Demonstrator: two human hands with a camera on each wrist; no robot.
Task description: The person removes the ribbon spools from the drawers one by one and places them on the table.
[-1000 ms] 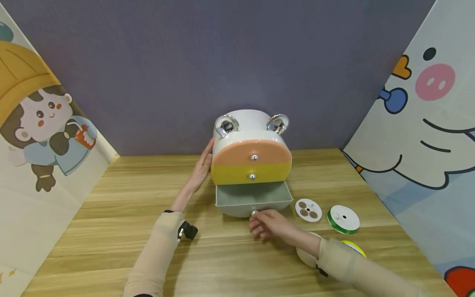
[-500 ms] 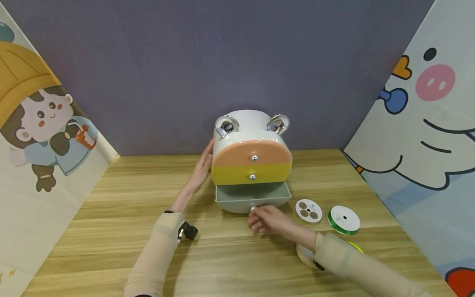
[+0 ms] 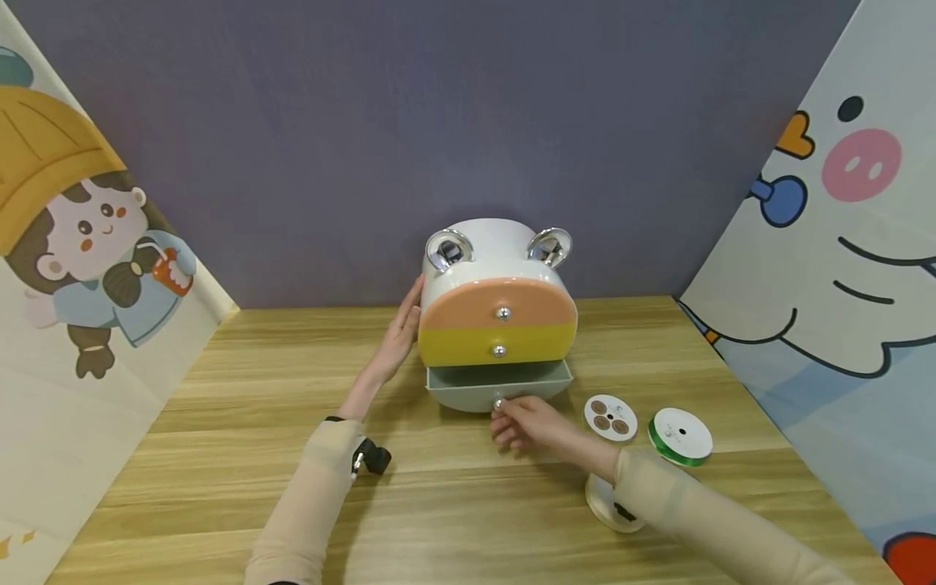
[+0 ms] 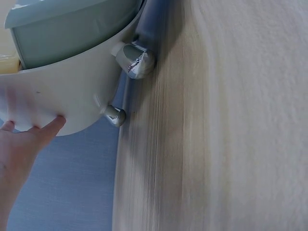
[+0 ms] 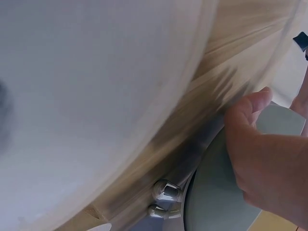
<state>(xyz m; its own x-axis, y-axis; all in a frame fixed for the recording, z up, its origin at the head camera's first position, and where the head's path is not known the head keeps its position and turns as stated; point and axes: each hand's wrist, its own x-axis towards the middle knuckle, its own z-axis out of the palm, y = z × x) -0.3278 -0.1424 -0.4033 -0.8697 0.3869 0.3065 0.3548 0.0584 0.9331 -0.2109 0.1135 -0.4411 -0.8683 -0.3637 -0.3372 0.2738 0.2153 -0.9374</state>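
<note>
A white frog-shaped drawer cabinet point(image 3: 490, 240) with silver ring eyes stands against the back wall. Its orange top drawer point(image 3: 468, 305) and yellow middle drawer point(image 3: 457, 348) are closed, while the grey-green bottom drawer point(image 3: 464, 396) sticks out partway. My right hand point(image 3: 537, 424) pinches that drawer's silver knob point(image 3: 499, 404) between thumb and fingers. With its fingers straight, my left hand point(image 3: 395, 345) rests against the cabinet's left side. In the left wrist view, fingertips touch the white shell point(image 4: 72, 96) near the silver feet point(image 4: 137, 60). The knob is hidden in the right wrist view.
Right of the cabinet lie a white spool with brown circles point(image 3: 610, 418) and a spool of green ribbon point(image 3: 681, 436). Another pale spool point(image 3: 610, 510) is partly under my right forearm. Cartoon-printed panels point(image 3: 826, 268) flank the wooden table point(image 3: 439, 520).
My right hand has pushed the bottom drawer further in toward the cabinet, so less of it sticks out. The left hand stays on the cabinet's side. The yellow-rimmed spool is now covered by my right sleeve.
</note>
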